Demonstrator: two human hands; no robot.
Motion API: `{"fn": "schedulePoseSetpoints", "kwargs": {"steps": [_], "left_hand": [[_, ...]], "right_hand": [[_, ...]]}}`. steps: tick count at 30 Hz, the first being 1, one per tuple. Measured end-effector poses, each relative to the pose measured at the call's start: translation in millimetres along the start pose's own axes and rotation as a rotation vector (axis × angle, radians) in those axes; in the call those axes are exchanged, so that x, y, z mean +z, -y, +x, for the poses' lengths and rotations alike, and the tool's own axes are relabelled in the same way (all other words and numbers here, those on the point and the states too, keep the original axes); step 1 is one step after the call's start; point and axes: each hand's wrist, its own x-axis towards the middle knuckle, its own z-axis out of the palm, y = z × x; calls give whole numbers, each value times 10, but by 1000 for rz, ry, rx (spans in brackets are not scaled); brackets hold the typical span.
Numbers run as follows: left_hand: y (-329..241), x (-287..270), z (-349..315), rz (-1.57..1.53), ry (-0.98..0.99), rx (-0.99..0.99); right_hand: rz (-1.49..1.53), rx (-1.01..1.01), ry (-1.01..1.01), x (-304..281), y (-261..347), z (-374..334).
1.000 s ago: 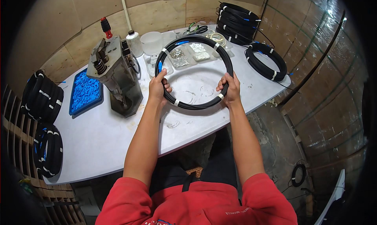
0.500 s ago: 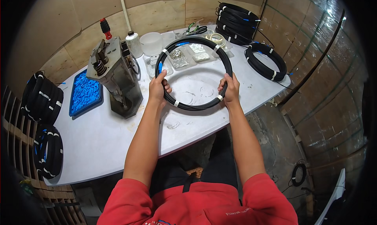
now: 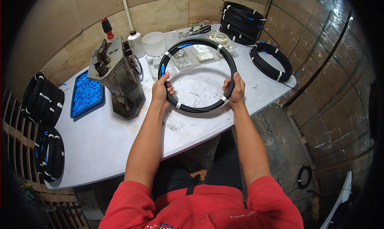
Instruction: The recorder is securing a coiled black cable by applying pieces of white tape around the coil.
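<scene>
A coil of black cable (image 3: 208,109), bound with several white bands, is held up over the white table. My left hand (image 3: 161,90) grips its left side, close to a blue connector (image 3: 163,69). On the opposite side my right hand (image 3: 235,89) is wrapped around the cable. A second blue connector (image 3: 183,46) lies along the upper left of the ring. Through and behind the ring I see clear trays (image 3: 183,61) with small metal parts and silvery packets.
A metal press (image 3: 118,81) with a red-and-black handle stands left of the coil, beside a tray of blue connectors (image 3: 87,94). Finished-looking black coils (image 3: 240,23) are stacked at the back right; others (image 3: 43,99) sit at the left edge. A white bottle (image 3: 136,45) stands behind.
The coil stays almost in the same place. My right hand has shifted slightly, its fingers turned a little more upright against the cable.
</scene>
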Motion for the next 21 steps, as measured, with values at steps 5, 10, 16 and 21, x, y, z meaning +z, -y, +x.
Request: {"fn": "schedulePoseSetpoints", "kwargs": {"steps": [5, 10, 16, 21], "left_hand": [[-32, 48, -40, -4, 11, 33], [-53, 68, -59, -2, 9, 69], [-68, 74, -71, 11, 15, 83], [-85, 66, -74, 16, 86, 94]], "right_hand": [[-16, 35, -24, -14, -2, 5], [-8, 42, -25, -21, -14, 13], [-8, 47, -28, 3, 9, 1], [87, 74, -38, -12, -1, 20]]}}
